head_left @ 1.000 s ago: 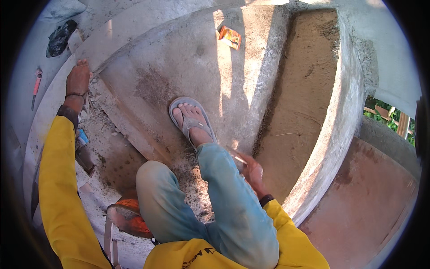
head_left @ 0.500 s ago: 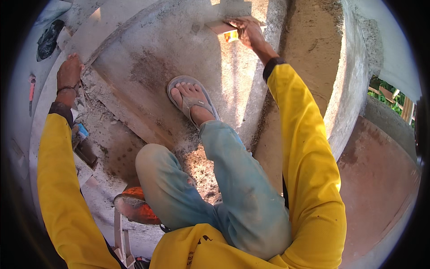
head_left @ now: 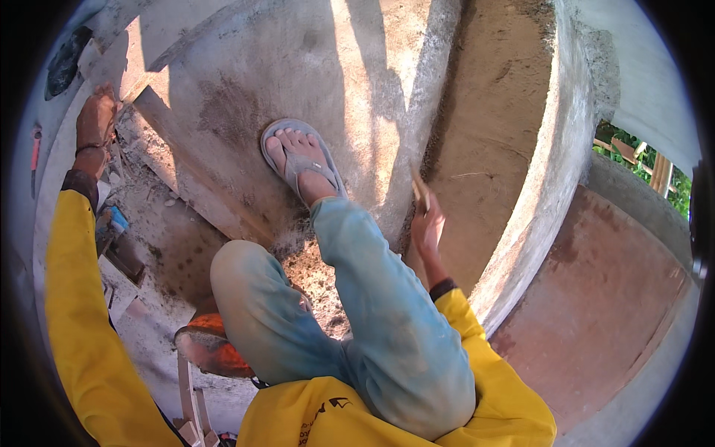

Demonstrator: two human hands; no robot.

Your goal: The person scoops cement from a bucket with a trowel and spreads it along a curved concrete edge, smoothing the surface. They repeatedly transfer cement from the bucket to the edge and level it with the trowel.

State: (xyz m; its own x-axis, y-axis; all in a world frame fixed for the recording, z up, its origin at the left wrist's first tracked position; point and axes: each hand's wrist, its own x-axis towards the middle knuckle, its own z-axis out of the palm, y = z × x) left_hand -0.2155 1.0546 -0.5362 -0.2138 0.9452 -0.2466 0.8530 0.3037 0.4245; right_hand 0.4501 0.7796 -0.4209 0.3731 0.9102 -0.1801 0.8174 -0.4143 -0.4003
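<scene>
My right hand (head_left: 428, 229) is closed on a thin, flat tan board (head_left: 420, 186), seen nearly edge-on. It hangs beside my knee, near the seam between the sunlit grey concrete surface (head_left: 320, 82) and the brown plastered trough (head_left: 495, 127). My left hand (head_left: 97, 121) leans on the pale curved ledge at the far left, by the upper end of a wooden plank (head_left: 197, 167). Its fingers are mostly hidden and smeared. My sandalled foot (head_left: 302, 156) stands on the concrete between my hands.
A tool with a red handle (head_left: 36, 149) and a black bag-like bundle (head_left: 68, 62) lie far left. Rubble and a blue scrap (head_left: 118, 219) sit below my left hand. An orange, dusty rounded thing (head_left: 212, 346) is beside my knee. A raised curved wall (head_left: 547, 171) stands at right.
My right hand has come back toward me from the far side of the concrete, bringing the board, which has turned edge-on. My left hand stays at the ledge; the whole view has shifted slightly.
</scene>
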